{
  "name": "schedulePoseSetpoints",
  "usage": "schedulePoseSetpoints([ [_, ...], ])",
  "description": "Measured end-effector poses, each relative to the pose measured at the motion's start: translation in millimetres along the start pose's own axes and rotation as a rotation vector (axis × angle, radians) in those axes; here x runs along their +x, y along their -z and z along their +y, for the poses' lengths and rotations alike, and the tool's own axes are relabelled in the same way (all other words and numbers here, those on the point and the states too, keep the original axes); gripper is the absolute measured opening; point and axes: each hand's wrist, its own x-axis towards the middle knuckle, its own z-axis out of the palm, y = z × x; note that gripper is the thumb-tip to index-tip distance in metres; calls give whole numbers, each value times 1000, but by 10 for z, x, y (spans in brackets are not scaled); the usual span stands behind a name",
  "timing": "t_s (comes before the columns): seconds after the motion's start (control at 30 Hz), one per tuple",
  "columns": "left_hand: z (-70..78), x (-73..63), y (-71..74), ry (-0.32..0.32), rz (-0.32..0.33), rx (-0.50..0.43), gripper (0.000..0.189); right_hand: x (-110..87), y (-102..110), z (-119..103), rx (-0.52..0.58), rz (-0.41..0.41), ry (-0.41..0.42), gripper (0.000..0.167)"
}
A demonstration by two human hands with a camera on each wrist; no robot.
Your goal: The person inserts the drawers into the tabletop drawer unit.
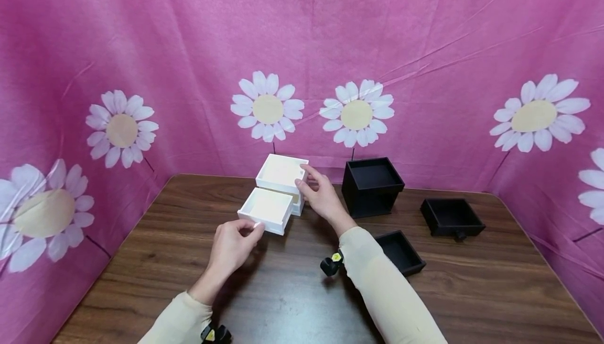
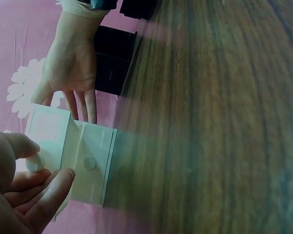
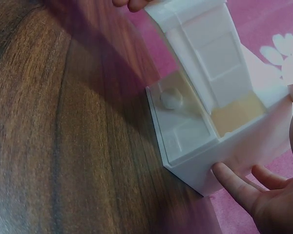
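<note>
A small white two-drawer box (image 1: pixel 282 170) stands near the back of the table. Its upper drawer (image 1: pixel 265 206) is drawn far out towards the front left; nothing shows inside it. My left hand (image 1: pixel 231 245) pinches the round knob (image 2: pixel 35 163) on that drawer's front between thumb and fingers. The lower drawer (image 3: pixel 190 136), with its own round knob (image 3: pixel 171 99), sits pushed in beneath. Against the box's right side rests my right hand (image 1: pixel 324 197), fingers mostly straight, thumb by the top edge. In the right wrist view the upper drawer shows its underside.
Right of the white box stands a black box (image 1: pixel 373 186) with an open front. Two loose black drawers lie on the wooden table (image 1: pixel 283 302): one drawer (image 1: pixel 453 217) further right, another drawer (image 1: pixel 400 252) partly behind my right sleeve. A pink flowered cloth (image 1: pixel 311 45) hangs behind.
</note>
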Motion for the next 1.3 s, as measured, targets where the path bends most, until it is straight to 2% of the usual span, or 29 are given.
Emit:
schedulePoseSetpoints([
  [0.33,39,7,-63,-19,27,14,17,-14,12,-16,-38,-6,-2,55],
  [0.5,42,16,-83,-33,52,16,16,-22,15,-27,-29,-6,-15,56],
  [0.8,42,10,-137,-65,59,28,18,-31,7,-29,-25,-1,-13,55],
  [1.03,40,31,-196,-52,65,32,19,-21,-5,-12,-14,2,-17,55],
  [1.3,31,56,-233,-65,78,39,20,-28,6,-24,-22,6,-10,56],
])
